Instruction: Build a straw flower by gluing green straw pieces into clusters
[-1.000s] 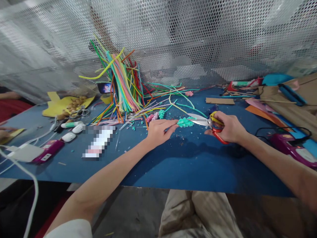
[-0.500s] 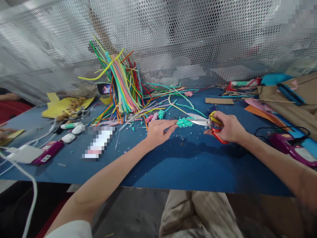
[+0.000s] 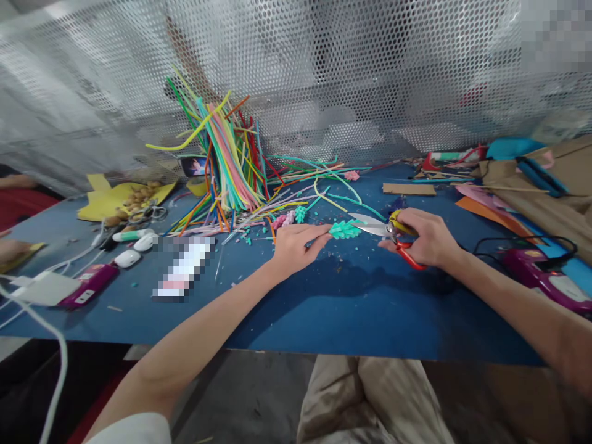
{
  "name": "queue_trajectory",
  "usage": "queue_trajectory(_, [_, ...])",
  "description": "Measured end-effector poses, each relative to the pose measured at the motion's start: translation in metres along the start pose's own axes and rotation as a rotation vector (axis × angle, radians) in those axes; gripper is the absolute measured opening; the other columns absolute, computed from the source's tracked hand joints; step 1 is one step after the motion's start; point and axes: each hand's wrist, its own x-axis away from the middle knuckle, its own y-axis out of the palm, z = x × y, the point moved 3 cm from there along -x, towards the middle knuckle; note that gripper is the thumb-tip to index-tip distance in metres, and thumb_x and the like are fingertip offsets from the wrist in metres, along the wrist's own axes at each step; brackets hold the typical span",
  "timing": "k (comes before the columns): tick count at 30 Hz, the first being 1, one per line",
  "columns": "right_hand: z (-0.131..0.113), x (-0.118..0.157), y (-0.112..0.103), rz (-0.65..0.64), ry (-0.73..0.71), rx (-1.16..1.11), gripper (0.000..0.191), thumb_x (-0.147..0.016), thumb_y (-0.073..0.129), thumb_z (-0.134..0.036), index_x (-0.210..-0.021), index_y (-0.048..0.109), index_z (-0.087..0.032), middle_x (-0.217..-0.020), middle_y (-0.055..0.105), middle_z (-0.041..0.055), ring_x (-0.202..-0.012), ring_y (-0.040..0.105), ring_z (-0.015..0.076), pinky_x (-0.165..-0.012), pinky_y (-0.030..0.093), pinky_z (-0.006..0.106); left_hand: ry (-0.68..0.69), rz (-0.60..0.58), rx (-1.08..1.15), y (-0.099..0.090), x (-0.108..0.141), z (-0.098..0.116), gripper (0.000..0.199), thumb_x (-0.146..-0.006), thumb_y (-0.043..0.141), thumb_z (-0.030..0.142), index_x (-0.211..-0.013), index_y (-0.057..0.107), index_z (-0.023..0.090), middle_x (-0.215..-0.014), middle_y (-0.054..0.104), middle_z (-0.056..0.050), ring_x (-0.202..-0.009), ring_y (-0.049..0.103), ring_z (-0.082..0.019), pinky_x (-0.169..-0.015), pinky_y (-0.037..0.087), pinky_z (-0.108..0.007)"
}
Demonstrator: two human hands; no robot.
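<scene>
My left hand (image 3: 300, 248) pinches the near end of a turquoise, leaf-like spray (image 3: 345, 230) that looks made of pipe cleaner. In my right hand (image 3: 428, 237) is a pair of scissors (image 3: 370, 226) with one yellow and one red handle loop. Their blades are parted and reach the right tip of the spray; whether they touch it I cannot tell. Just behind my left hand lie small pink and turquoise pieces (image 3: 300, 214). Turquoise clippings (image 3: 250, 233) are scattered on the blue table (image 3: 296, 324).
A big bundle of coloured pipe cleaners (image 3: 231, 157) stands at the back. A phone (image 3: 185, 268), white cables and a purple power strip (image 3: 90, 285) lie left. At right are a purple device (image 3: 548, 280), cardboard (image 3: 409, 189) and coloured sheets. Part of another person's hand (image 3: 13, 251) shows far left.
My left hand and the spray stay almost still. The scissors and right hand have shifted very slightly. At far left, the other person's hand has moved a little.
</scene>
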Motion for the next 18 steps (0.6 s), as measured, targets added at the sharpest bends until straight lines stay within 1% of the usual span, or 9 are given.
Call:
queue_trajectory(3, [-0.0017, -0.0014, -0.0001, 0.013, -0.018, -0.005, 0.035, -0.078, 0.075, -0.04, -0.076, 0.043, -0.025, -0.073, 0.057, 0.0019, -0.068, 0.054, 0.0188, -0.062, 0.044, 0.032, 0.008, -0.005, -0.002, -0.0001, -0.0002, 0.0007, 0.016, -0.095, 0.064, 0.027, -0.102, 0.075, 0.017, -0.083, 0.079, -0.004, -0.071, 0.075, -0.014, -0.063, 0.056, -0.023])
queue_trajectory(9, [0.0007, 0.0009, -0.0005, 0.049, 0.02, 0.041, 0.035, -0.075, 0.075, -0.041, -0.072, 0.044, -0.025, -0.074, 0.06, 0.0024, -0.069, 0.057, 0.0191, -0.061, 0.044, 0.032, 0.026, 0.016, 0.005, -0.0018, -0.0018, 0.0032, 0.014, -0.093, 0.066, 0.023, -0.102, 0.075, 0.017, -0.084, 0.079, -0.003, -0.071, 0.075, -0.014, -0.062, 0.055, -0.023])
queue_trajectory(18, [-0.0052, 0.0013, -0.0038, 0.052, 0.013, 0.103, 0.033, -0.077, 0.072, -0.042, -0.071, 0.045, -0.025, -0.075, 0.063, 0.0035, -0.072, 0.062, 0.0196, -0.062, 0.044, 0.032, 0.013, 0.009, 0.008, -0.0018, -0.0012, 0.0034, 0.015, -0.094, 0.065, 0.025, -0.102, 0.075, 0.018, -0.085, 0.079, -0.003, -0.073, 0.075, -0.014, -0.064, 0.057, -0.024])
